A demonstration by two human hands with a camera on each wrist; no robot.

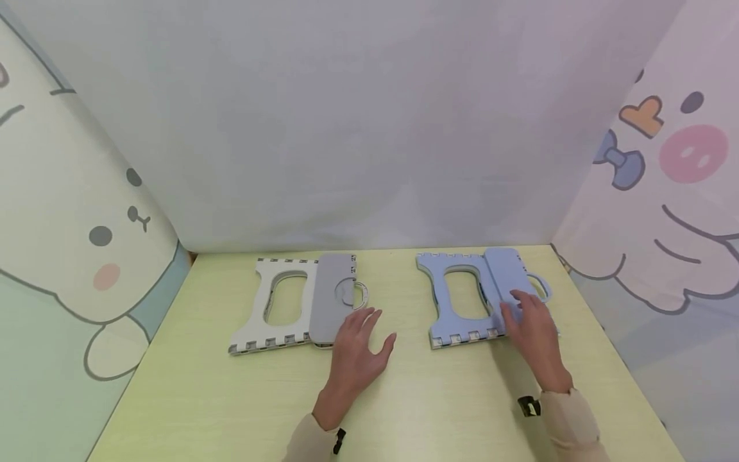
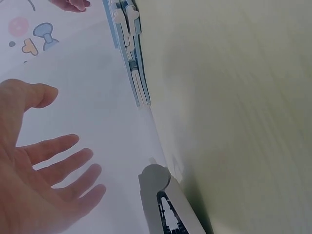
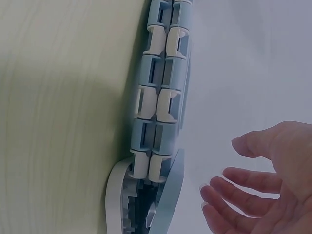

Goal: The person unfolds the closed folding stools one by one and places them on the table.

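Note:
A folded step stool with white legs and a grey top lies flat on the left part of the table. Just past its lower right corner hovers my left hand, fingers spread, holding nothing. To the right lies a folded blue step stool, its round carry handle pointing right. My right hand is over the near end of that stool's top panel. From the right wrist view, loosely bent fingers stand apart from the blue stool's hinged edge, with nothing in them.
Both stools rest on a pale yellow wood-grain table. A plain whitish curtain hangs behind its far edge. Side curtains with cartoon animals flank the table. Dark buckles sit by both beige sleeves.

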